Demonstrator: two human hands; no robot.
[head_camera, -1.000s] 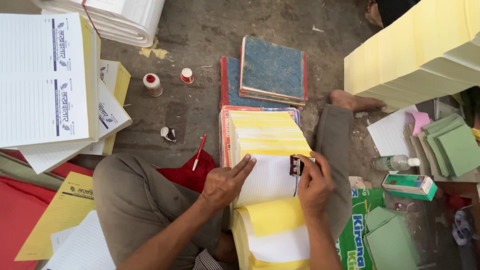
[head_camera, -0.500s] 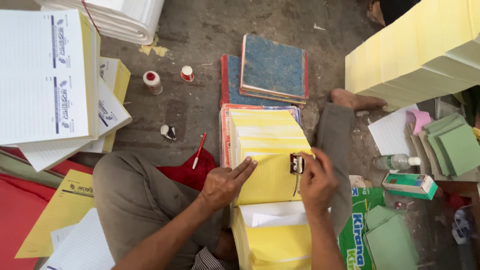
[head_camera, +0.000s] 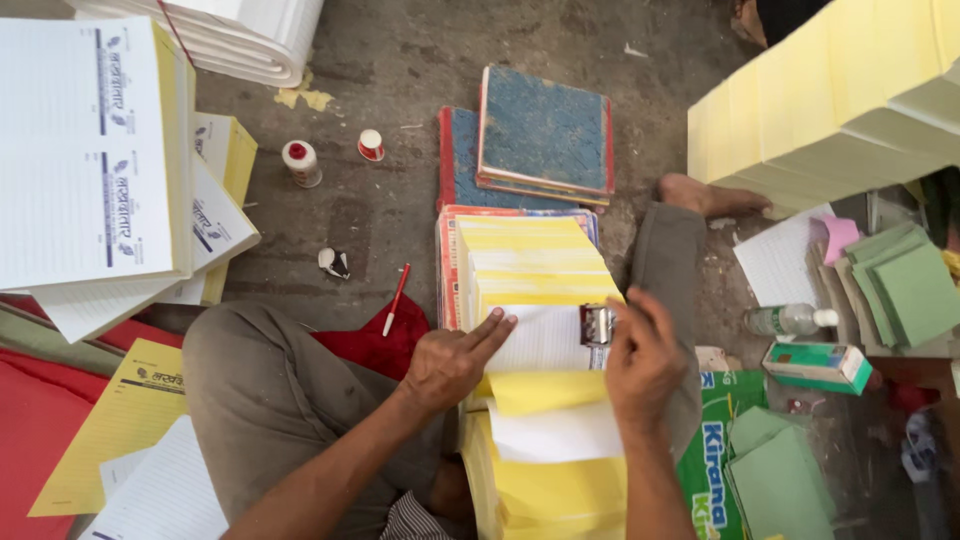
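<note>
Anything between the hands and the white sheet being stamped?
Nothing visible. The left hand lies flat on the white sheet, its fingers touching the paper. The right hand holds the stamper on the sheet's right edge.

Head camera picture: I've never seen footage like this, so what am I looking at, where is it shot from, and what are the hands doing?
There is no machine here. A person sits on the floor, and a camera worn on the head looks down at their own two bare hands. The left hand lies flat on a white lined sheet, fingers spread. The right hand has its grip on a small metal stamping device at that sheet's right edge. The sheet tops a fanned stack of yellow and white sheets running toward the person's lap. Around it on the concrete floor lie blue-covered books, a red pen, a small bottle with a red cap, printed white pads at left, tall yellow paper piles at right, and green card pieces.
</note>
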